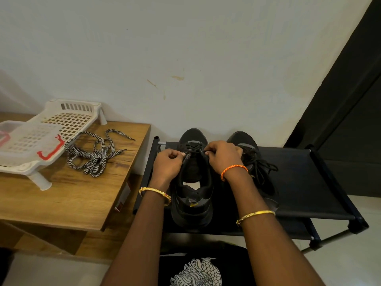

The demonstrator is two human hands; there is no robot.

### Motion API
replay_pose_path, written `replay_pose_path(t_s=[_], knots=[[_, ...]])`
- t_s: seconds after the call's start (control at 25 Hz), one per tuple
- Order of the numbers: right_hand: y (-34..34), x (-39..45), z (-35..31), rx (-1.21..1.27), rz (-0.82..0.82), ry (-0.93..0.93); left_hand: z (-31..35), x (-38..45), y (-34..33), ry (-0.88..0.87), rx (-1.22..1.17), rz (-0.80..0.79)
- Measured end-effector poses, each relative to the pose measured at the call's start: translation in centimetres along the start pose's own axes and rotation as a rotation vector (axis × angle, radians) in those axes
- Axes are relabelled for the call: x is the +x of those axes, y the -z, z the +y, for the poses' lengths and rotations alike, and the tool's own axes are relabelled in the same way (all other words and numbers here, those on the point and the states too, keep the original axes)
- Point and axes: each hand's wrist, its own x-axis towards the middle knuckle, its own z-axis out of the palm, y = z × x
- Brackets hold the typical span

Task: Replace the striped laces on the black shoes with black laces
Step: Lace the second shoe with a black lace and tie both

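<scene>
Wall behind; both my left hand [168, 162] and right hand [221, 155] pinch black lace [193, 150] on shoe [192, 182]; striped laces [94, 151] lie left on table [72, 199].

Left hand [168, 162] and right hand [220, 156] cover the mid eyelets of the near black shoe [192, 195]; black lace [193, 148] dark on dark, its path can't be traced, and what the fingers [181, 154] pinch is too small to tell. Second shoe [250, 162] partly hidden behind right wrist; its lace [266, 170] a dark tangle, ends unclear. White basket [47, 133] cut off by left edge. Desk [78, 195] runs off frame left. Red-and-white box [123, 195] under desk edge mostly hidden. Forearms and printed shirt [195, 271] cut by bottom edge.
</scene>
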Motion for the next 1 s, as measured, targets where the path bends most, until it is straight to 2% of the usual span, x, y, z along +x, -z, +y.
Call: replay_pose_path(t_s=[0.28,0.4,0.48,0.6,0.68,0.88,1.0], knots=[[2.5,-1.0,1.6,-0.126,0.042,-0.212,0.0,0.2,-0.5,0.005,0.102,0.029],[2.1,-1.3,1.3,-0.179,0.04,-0.199,0.0,0.3,-0.5,0.028,0.092,0.062],[1.6,-1.1,1.1,-0.133,0.007,-0.107,0.0,0.4,-0.5,0.053,0.014,0.027],[0.5,-0.6,0.8,0.07,-0.1,-0.019,-0.1,0.4,-0.5,0.082,-0.083,-0.026],[0.0,-0.4,0.9,0.146,-0.091,-0.042,-0.2,0.5,-0.6,0.066,-0.098,-0.019],[-0.2,0.0,1.2,0.103,-0.069,-0.173,0.1,0.5,-1.1,0.045,-0.001,0.084],[-0.3,-0.3,1.0,0.14,-0.054,-0.204,0.2,0.2,-0.8,0.043,0.014,0.089]])
